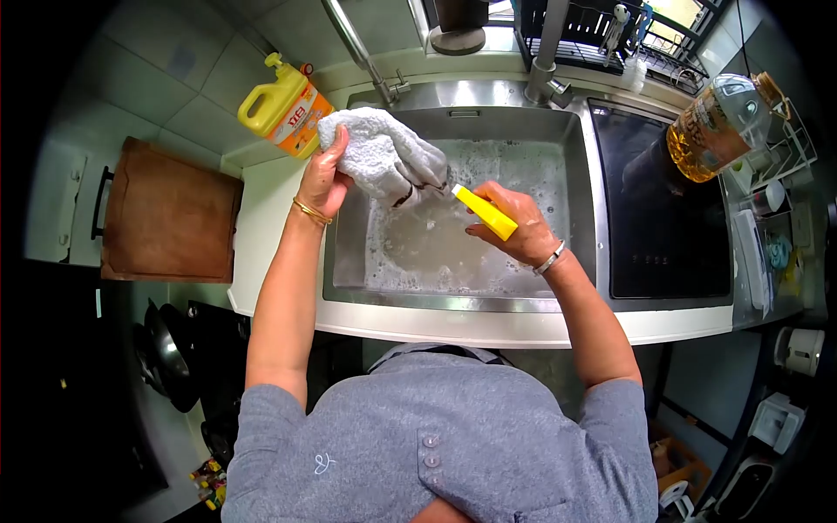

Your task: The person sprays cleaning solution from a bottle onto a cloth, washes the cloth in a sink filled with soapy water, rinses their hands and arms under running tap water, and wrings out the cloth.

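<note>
My left hand (324, 174) grips a bunched grey-white cloth (384, 152) and holds it over the left part of a steel sink (462, 301). My right hand (514, 228) holds a tool by its yellow handle (484, 212); the tool's other end is buried in the cloth, so I cannot tell what kind it is. Both hands hover above soapy, foamy water in the basin. A bracelet circles each wrist.
A yellow detergent jug (283, 106) stands left of the sink by the tiled wall. A wooden cutting board (170, 213) lies further left. A black cooktop (663, 209) sits to the right, with an oil bottle (719, 126) behind it. The faucet (545, 52) rises at the back.
</note>
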Available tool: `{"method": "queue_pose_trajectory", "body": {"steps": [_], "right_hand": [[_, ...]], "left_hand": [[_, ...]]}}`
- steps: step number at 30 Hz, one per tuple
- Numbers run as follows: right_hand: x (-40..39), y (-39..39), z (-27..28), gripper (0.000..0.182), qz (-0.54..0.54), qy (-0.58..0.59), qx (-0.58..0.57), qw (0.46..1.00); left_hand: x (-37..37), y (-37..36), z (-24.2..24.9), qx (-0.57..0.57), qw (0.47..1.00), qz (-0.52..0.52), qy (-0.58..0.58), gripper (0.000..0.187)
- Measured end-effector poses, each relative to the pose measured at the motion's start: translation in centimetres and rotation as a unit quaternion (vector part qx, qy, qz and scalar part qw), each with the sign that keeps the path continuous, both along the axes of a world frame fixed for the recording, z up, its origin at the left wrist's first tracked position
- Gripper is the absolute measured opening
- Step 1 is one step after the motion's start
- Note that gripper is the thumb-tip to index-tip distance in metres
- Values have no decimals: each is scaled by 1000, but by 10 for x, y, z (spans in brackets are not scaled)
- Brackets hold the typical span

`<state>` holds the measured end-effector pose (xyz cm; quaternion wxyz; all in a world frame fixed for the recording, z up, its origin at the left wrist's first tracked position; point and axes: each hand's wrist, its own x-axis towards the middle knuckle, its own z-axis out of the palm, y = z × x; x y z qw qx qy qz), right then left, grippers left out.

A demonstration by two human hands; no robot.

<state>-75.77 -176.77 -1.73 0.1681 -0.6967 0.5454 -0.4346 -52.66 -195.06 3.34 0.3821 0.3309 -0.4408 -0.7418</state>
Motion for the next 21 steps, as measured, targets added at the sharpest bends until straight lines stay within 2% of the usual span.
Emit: {"method": "queue_pose_trajectory", "body": {"steps": [1,6,10,11,14,18,21], "right_hand": [[-2,1,0,34,3,-5,14,1000],[1,11,8,28,-1,25,52,998],[10,8,7,27,26,-32,-22,999],[7,9,8,27,25,-6,24,999],[6,12,9,26,33,12,27,999],[10,5,10,28,16,-31,-20,999],[4,5,12,29,-29,11,29,999]], "left_hand": [[-1,-3,2,4,1000,-7,11,30],[-2,-14,-7,-38,999,-21,18,36],[-8,-6,-4,-43,999,-6,23,26],[-9,-6,-3,-36,999,-12,22,26],[-7,-5,-3,-17,1000,-14,20,26],[-4,-10,-5,-4,1000,-18,21,26],[0,-8,-6,7,999,-19,29,31]]}}
